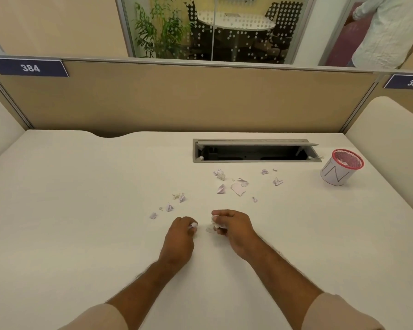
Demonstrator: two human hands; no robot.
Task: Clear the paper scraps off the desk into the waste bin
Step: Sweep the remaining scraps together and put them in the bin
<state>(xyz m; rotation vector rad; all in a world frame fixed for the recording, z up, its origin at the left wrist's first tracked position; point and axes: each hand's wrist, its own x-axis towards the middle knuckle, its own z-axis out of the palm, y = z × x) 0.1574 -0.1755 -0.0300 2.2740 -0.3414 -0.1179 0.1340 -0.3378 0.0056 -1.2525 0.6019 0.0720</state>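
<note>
The pale worktop carries an open cable hatch at the back and a red-rimmed waste bin far right. The right hand has its fingers curled round crumpled scraps; the left hand has its fingers pinched on one small scrap. Loose paper scraps lie scattered between the hands and the hatch.

A: How is the light where I'm working?

B: Soft, even and warm from overhead; my hands cast only faint shadows on the counter. Edges bow from the wide lens, and everything looks slightly soft.
</note>
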